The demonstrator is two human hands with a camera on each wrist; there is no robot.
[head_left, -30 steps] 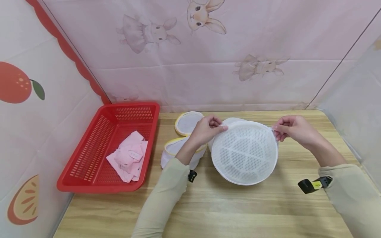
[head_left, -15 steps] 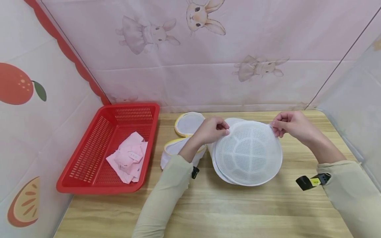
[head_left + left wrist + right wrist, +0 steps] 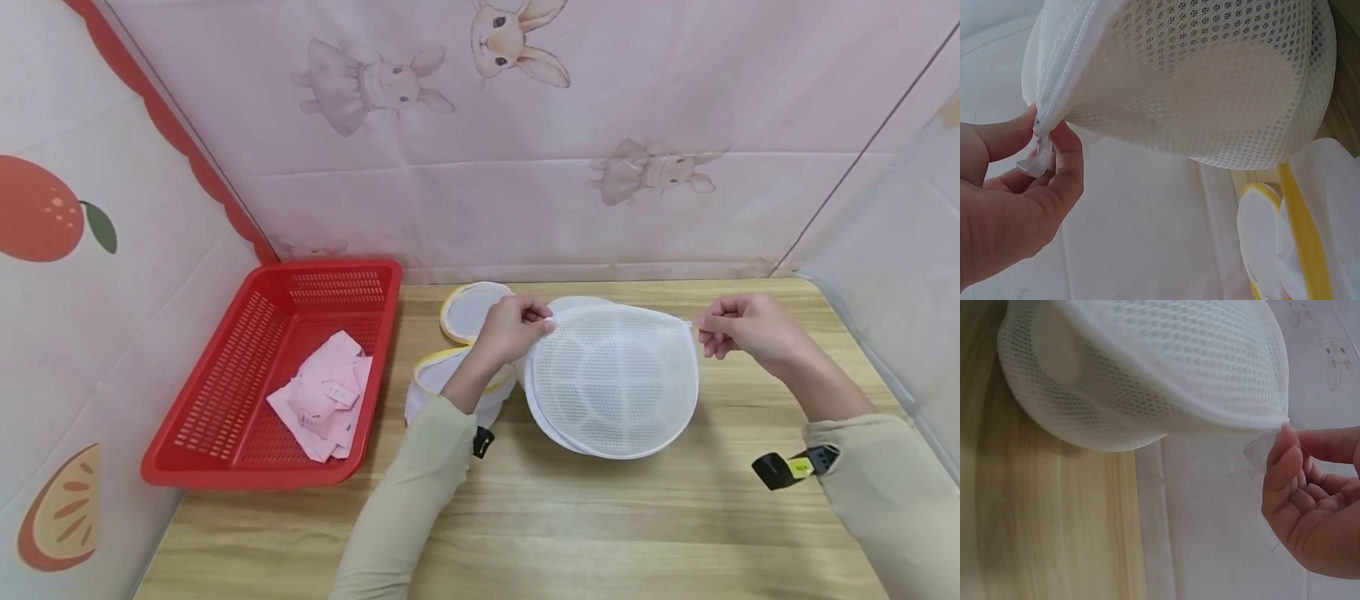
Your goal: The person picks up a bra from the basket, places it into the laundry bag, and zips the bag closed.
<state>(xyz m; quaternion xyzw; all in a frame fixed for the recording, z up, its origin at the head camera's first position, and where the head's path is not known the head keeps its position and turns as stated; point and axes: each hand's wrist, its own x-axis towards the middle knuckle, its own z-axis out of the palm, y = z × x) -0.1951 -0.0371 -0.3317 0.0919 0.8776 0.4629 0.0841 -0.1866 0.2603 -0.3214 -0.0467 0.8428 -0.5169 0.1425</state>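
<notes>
A round white mesh laundry bag (image 3: 615,383) hangs between my two hands over the table in the head view. My left hand (image 3: 513,329) pinches the left end of its upper edge between thumb and fingers. In the left wrist view a zipper (image 3: 1075,59) runs up from those fingertips, and a small pale tab (image 3: 1036,164) lies at them. On the other side my right hand (image 3: 742,325) pinches the edge's right corner (image 3: 1283,422), drawn to a point. Through the mesh in both wrist views a pale disc shape shows. The edge between my hands looks taut.
To the left stands a red plastic basket (image 3: 386,350) with folded pink cloth (image 3: 322,400) inside. A white pouch with yellow trim (image 3: 435,379) lies beside my left forearm, its round lid (image 3: 472,310) behind it. A printed curtain (image 3: 450,208) closes off the back of the table (image 3: 570,533).
My hands have spread apart, the left one leftward and the right one rightward. The mesh bag's upper edge has stretched straighter and its front has shifted left.
</notes>
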